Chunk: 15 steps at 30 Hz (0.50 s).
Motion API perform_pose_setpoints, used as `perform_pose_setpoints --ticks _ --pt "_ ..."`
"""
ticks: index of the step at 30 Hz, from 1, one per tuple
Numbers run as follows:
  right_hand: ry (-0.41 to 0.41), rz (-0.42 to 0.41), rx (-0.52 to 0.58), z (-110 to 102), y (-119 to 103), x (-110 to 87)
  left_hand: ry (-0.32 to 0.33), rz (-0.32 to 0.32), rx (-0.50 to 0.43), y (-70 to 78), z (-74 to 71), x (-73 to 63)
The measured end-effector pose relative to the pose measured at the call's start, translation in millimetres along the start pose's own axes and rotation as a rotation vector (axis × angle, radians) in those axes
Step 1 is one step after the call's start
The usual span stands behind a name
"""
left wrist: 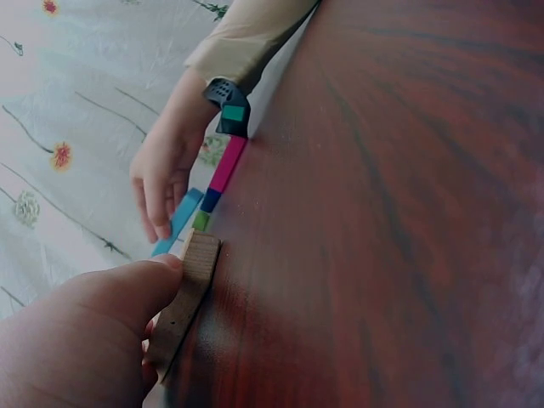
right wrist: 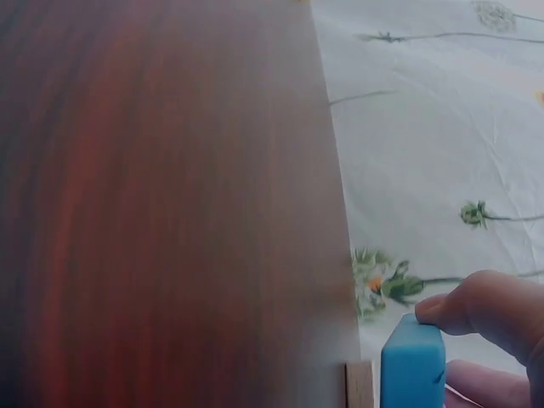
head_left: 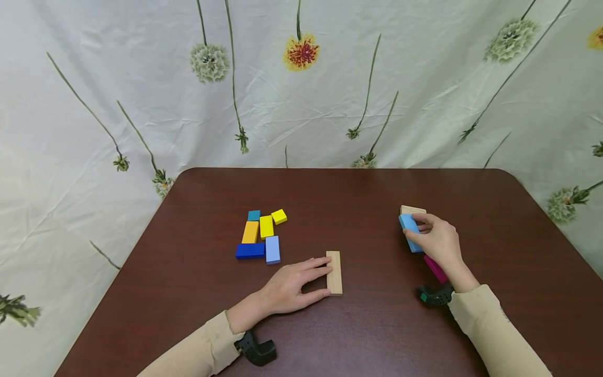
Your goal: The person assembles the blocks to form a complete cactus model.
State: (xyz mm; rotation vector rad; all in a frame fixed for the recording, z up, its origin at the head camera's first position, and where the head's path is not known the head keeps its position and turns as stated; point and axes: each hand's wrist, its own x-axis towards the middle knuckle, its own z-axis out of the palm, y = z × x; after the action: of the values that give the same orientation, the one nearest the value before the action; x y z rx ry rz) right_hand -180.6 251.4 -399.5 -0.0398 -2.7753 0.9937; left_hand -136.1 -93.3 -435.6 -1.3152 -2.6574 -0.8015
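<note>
Forward over the brown table (head_left: 377, 324), left hand (head_left: 294, 285) with fingers spread, tips touching a plain wooden block (head_left: 335, 273), right hand (head_left: 438, 242) farther out, thumb and fingers pinching a sky-blue block (head_left: 409, 224), near a second wooden block (head_left: 411, 209).

I see a sky-blue block (head_left: 410, 233) and a wooden block (head_left: 334, 273), pale tan with faint grain. I count two lemon-yellow blocks (head_left: 266, 228), plus one amber block (head_left: 250, 232), a teal block (head_left: 254, 215), a royal-blue block (head_left: 250, 251) and a periwinkle block (head_left: 272, 250). I also pick out a magenta block (head_left: 435, 269) and, through the left wrist view, a lime-green block (left wrist: 201, 220). The tabletop (head_left: 330, 193) reaches me as reddish brown with darker streaks; the white cloth (head_left: 141, 52) carries green stems (head_left: 233, 63), pale dandelions (head_left: 209, 63) and yellow-and-red blooms (head_left: 301, 52). Both sleeves (head_left: 207, 343) are cream.
</note>
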Motion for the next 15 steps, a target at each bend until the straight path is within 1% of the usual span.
perform_pose_setpoints --ticks 5,9,15 --pt "-0.018 0.004 0.058 7 -9 0.9 0.000 -0.002 -0.001 -0.5 0.9 0.0" --pt "-0.016 0.020 0.115 14 -14 1.9 0.002 -0.002 0.006 -1.0 1.2 0.1" --pt "-0.028 0.015 0.181 26 -24 5.0 0.012 0.004 -0.003 -1.1 1.0 0.5"
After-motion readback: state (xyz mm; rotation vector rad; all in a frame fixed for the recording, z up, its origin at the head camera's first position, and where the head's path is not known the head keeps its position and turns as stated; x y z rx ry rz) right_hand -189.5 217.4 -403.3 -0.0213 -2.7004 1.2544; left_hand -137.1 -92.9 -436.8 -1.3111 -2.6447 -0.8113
